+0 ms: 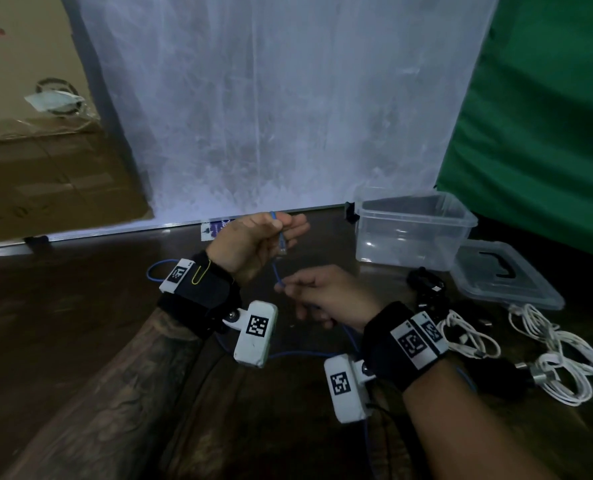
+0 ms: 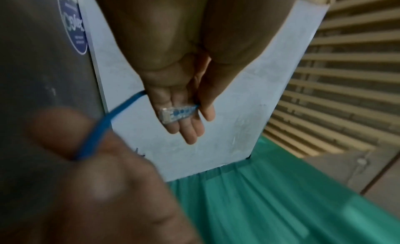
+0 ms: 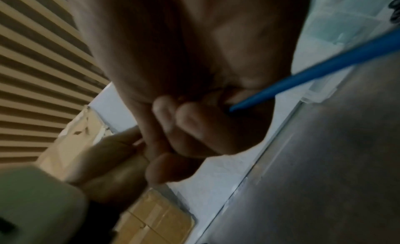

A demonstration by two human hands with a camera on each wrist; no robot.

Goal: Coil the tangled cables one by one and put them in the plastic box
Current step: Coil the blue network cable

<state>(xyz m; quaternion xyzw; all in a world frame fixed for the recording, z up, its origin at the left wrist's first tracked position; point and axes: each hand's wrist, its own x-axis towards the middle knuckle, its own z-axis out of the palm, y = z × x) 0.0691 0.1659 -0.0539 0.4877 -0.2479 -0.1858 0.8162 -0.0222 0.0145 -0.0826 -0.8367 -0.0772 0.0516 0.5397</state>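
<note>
The blue cable (image 1: 276, 271) hangs in the air between both hands above the dark surface (image 1: 80, 306), its slack trailing down in loops across it. The left hand (image 1: 253, 244) pinches the cable just behind its clear plug (image 2: 176, 114), which lies on the straight fingers. Just below, the right hand (image 1: 326, 296) has its grip pinched on the cable lower down. The plastic box (image 1: 413, 233) stands open farther right, its lid (image 1: 502, 278) beside it, with white cables (image 1: 558, 362) and black cables (image 1: 426, 289) nearby.
</note>
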